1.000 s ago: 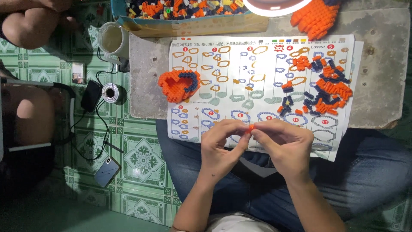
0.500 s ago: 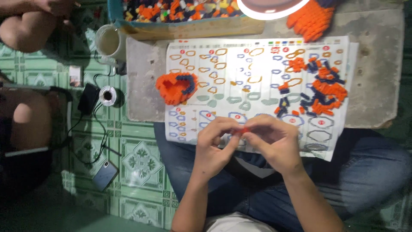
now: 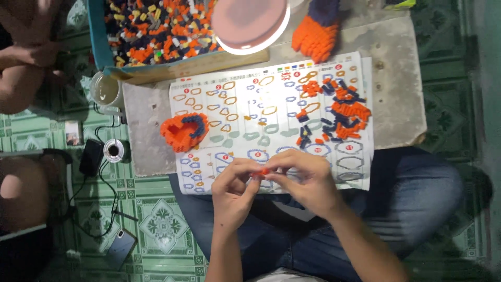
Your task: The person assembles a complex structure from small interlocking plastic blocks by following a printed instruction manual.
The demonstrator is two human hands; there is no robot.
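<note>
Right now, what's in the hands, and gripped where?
A small orange piece, pinched between the fingertips of the left hand and the right hand, over the near edge of the instruction sheet. Which part of it is gripped cannot be told.

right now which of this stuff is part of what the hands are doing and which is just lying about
In use:
left hand and right hand, pinching a small orange piece
printed diagram sheet
loose orange and navy pieces
orange and navy assembled part
tray of mixed pieces

Lying about:
mug
phone
black cable
</note>
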